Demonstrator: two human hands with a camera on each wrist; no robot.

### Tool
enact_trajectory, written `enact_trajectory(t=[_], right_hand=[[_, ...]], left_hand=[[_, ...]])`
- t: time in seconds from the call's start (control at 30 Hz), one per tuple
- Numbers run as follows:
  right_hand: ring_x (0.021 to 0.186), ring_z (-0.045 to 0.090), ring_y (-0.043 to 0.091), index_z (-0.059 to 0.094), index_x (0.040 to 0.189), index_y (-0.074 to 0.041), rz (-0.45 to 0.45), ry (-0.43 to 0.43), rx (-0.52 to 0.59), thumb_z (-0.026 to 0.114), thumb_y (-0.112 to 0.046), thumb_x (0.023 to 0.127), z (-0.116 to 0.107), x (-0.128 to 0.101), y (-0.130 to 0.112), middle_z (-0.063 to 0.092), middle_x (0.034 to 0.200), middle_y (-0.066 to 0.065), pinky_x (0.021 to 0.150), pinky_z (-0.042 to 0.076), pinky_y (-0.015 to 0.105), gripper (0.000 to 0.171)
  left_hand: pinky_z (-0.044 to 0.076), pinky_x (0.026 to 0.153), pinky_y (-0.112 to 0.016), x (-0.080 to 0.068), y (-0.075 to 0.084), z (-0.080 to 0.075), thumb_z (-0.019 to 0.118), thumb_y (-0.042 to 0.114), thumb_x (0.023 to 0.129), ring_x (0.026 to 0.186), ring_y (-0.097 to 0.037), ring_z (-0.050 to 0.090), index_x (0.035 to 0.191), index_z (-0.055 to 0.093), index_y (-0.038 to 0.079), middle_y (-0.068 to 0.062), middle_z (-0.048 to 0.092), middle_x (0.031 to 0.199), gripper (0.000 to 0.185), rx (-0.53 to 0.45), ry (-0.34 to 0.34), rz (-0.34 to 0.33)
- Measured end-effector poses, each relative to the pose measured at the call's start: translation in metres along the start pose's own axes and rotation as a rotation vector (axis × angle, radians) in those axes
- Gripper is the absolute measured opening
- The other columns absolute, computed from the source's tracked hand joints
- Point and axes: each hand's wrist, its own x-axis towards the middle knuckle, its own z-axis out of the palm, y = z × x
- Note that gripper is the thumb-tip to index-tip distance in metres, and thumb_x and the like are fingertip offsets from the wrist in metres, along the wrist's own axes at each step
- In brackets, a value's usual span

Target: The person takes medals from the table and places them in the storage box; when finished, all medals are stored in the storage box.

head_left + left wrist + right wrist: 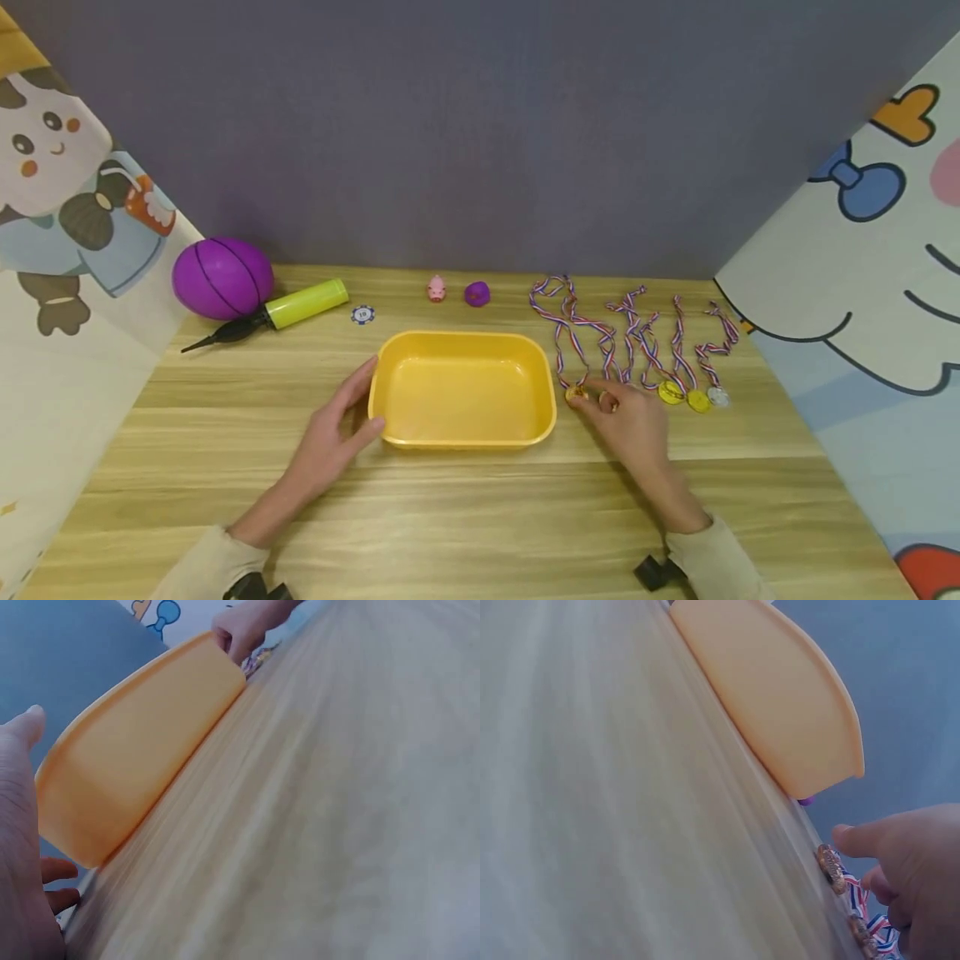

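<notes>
My left hand (330, 433) is at the left end of a yellow plastic tray (461, 443), its thumb and fingers spread along the rim. In the left wrist view, the thumb stands beside the tray's outer wall (142, 742). To the right of the tray, my right hand (626, 421) pinches the edge of a gold medal (574, 394) with thumb and index finger. The medal is low at the table, its striped ribbon (573, 342) stretching away behind it. A second medal (862, 935) lies close under the hand in the right wrist view.
Further right lie more medals, two gold (698, 401) and one silver (717, 396), with ribbons. Behind the tray are a pink pig toy (437, 289), a small purple object (477, 293) and a poker chip (363, 315). A purple ball (222, 278) and yellow hand pump (306, 306) are back left.
</notes>
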Motion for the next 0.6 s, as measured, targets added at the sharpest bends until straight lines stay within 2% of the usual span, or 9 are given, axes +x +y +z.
enact_trajectory(t=[0.1, 0.23, 0.33, 0.43, 0.6], right_hand=[[0.048, 0.038, 0.004, 0.088, 0.105, -0.005, 0.011, -0.031, -0.021, 0.102, -0.032, 0.080, 0.002, -0.003, 0.000, 0.052, 0.055, -0.010, 0.043, 0.032, 0.024, 0.040], [0.049, 0.038, 0.006, 0.087, 0.108, -0.005, 0.026, -0.055, -0.057, 0.101, -0.036, 0.081, 0.005, -0.007, 0.001, 0.051, 0.055, -0.008, 0.042, 0.030, 0.024, 0.044], [0.049, 0.040, 0.007, 0.087, 0.109, -0.004, 0.030, -0.049, -0.080, 0.101, -0.039, 0.080, 0.008, -0.010, 0.002, 0.054, 0.057, -0.006, 0.042, 0.030, 0.026, 0.048], [0.049, 0.041, 0.008, 0.087, 0.110, -0.003, 0.048, -0.042, -0.080, 0.100, -0.039, 0.081, 0.010, -0.011, 0.002, 0.056, 0.057, -0.005, 0.041, 0.031, 0.026, 0.048], [0.049, 0.042, 0.008, 0.086, 0.109, -0.001, 0.066, -0.035, -0.061, 0.098, -0.031, 0.086, 0.011, -0.011, 0.002, 0.056, 0.056, -0.005, 0.042, 0.032, 0.026, 0.040]], left_hand=[[0.029, 0.124, -0.013, -0.001, -0.002, 0.002, 0.081, 0.017, 0.101, 0.146, -0.042, 0.058, 0.175, 0.036, 0.027, -0.017, 0.054, 0.167, 0.088, 0.025, -0.015, -0.005], [0.023, 0.137, -0.049, -0.001, -0.004, 0.003, 0.082, 0.033, 0.101, 0.141, -0.043, 0.063, 0.176, 0.035, 0.025, -0.020, 0.061, 0.159, 0.088, 0.062, -0.021, 0.021], [0.014, 0.135, -0.071, -0.001, -0.004, 0.003, 0.078, 0.046, 0.103, 0.139, -0.046, 0.064, 0.176, 0.034, 0.024, -0.022, 0.066, 0.152, 0.088, 0.079, -0.032, 0.040], [0.013, 0.134, -0.074, -0.002, -0.004, 0.002, 0.075, 0.052, 0.105, 0.140, -0.047, 0.063, 0.177, 0.032, 0.023, -0.023, 0.067, 0.151, 0.089, 0.090, -0.044, 0.043], [0.014, 0.134, -0.073, -0.003, -0.003, 0.003, 0.075, 0.050, 0.105, 0.143, -0.048, 0.060, 0.177, 0.031, 0.022, -0.024, 0.065, 0.153, 0.089, 0.102, -0.047, 0.041]])
